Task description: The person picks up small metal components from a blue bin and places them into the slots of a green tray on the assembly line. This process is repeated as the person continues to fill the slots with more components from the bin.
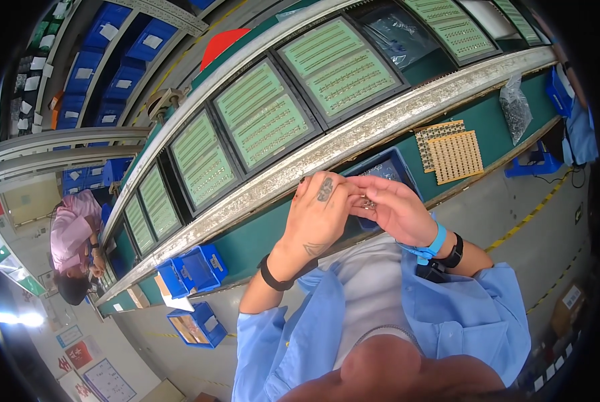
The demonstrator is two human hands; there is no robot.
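My left hand (pixel 318 209) and my right hand (pixel 402 209) meet in front of my chest, fingertips together. Small shiny metal parts (pixel 367 203) show at the fingers of my right hand, whose palm is partly turned up. The fingers of my left hand are bent toward the same spot; their tips are partly hidden, and what they pinch cannot be made out. Just beyond and beneath the hands is a blue bin (pixel 412 175) on the green bench, largely covered by them.
Green circuit boards (pixel 343 67) lie in black trays along the line beyond a worn metal rail (pixel 353 127). At right are tan perforated panels (pixel 455 157) and a clear bag (pixel 515 110). Blue bins (pixel 203 268) hang at left; a person in pink (pixel 73 231) works farther along.
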